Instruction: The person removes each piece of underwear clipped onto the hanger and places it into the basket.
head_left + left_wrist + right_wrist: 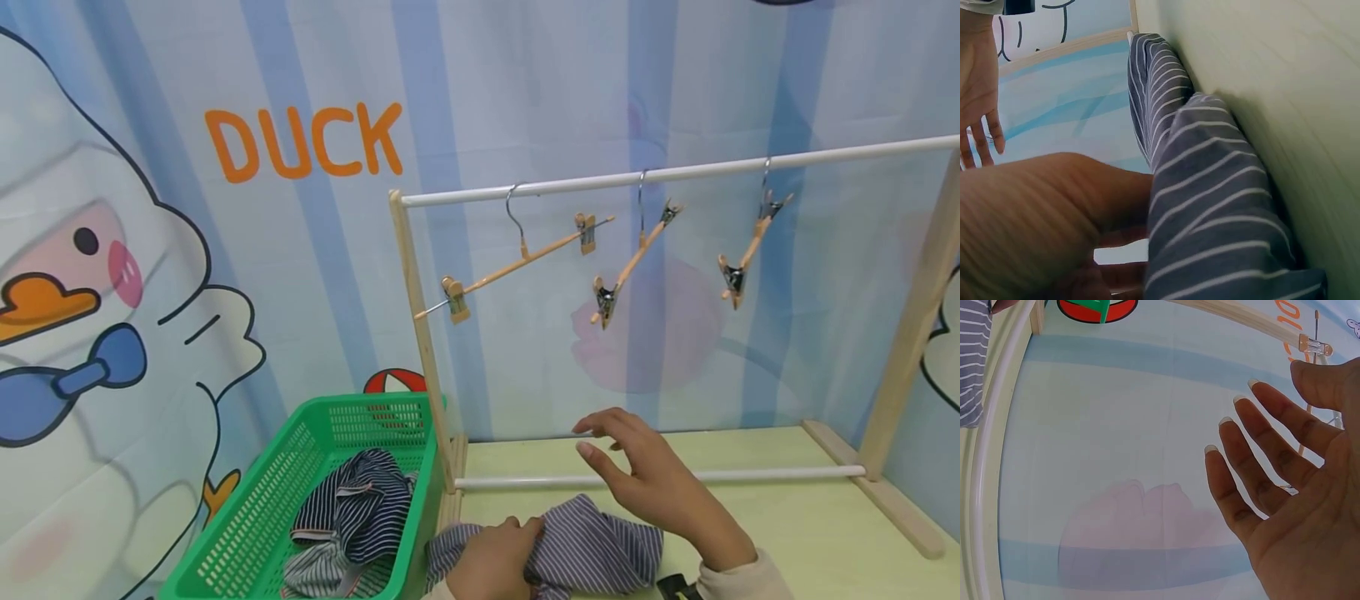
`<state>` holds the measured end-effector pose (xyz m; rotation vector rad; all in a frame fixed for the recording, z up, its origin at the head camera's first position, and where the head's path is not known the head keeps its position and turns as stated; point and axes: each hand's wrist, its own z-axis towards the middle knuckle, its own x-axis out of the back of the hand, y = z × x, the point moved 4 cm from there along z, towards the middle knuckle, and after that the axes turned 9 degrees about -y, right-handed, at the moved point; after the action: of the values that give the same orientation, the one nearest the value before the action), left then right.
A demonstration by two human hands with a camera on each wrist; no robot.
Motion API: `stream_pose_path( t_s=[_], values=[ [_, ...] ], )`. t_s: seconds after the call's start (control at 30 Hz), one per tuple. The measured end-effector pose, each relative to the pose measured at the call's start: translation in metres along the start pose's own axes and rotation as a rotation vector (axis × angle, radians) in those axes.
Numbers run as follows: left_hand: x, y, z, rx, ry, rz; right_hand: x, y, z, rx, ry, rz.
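A grey-blue garment with white stripes (600, 546) lies bunched on the table. My left hand (498, 554) holds its near left part, fingers bent into the folds; the fingertips are partly hidden by the cloth. In the left wrist view the striped garment (1210, 187) stands in folds beside the thumb. Raised above the garment's right side, my right hand (645, 471) touches nothing. Its fingers are spread and relaxed in the right wrist view, where the palm of the right hand (1304, 487) shows.
Left of the garment stands a green basket (300, 417) with dark striped clothes (367, 508) inside. Behind, a wooden rack with a white rail (457, 196) carries three clip hangers (517, 262). Its lower white bar (525, 482) runs just above the table (750, 525).
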<state>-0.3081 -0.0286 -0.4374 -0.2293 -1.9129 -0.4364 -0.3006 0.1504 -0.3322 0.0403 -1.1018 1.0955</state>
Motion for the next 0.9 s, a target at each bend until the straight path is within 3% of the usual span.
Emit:
stream_pose_path(
  t_s=[0.3,0.43,0.6,0.73,0.9],
  values=[
    [-0.0036,0.0009,0.0046,0.041,0.001,0.073,-0.0076,0.0004,0.0005,-0.001,-0.065,0.014],
    [-0.0027,0.0024,0.0019,0.123,-0.001,0.120,-0.0080,0.0004,0.0001,-0.028,-0.077,0.021],
    [0.0003,0.0032,-0.0036,0.215,0.070,0.167,-0.0066,0.0002,0.0001,-0.029,-0.081,0.003],
    [-0.0011,0.0018,-0.0051,0.245,0.058,0.119,-0.0034,0.0000,-0.0006,-0.025,-0.071,-0.005],
    [-0.0027,0.0005,-0.0037,0.230,-0.003,0.065,-0.0023,-0.0009,-0.0006,-0.027,-0.079,0.000]
  ],
)
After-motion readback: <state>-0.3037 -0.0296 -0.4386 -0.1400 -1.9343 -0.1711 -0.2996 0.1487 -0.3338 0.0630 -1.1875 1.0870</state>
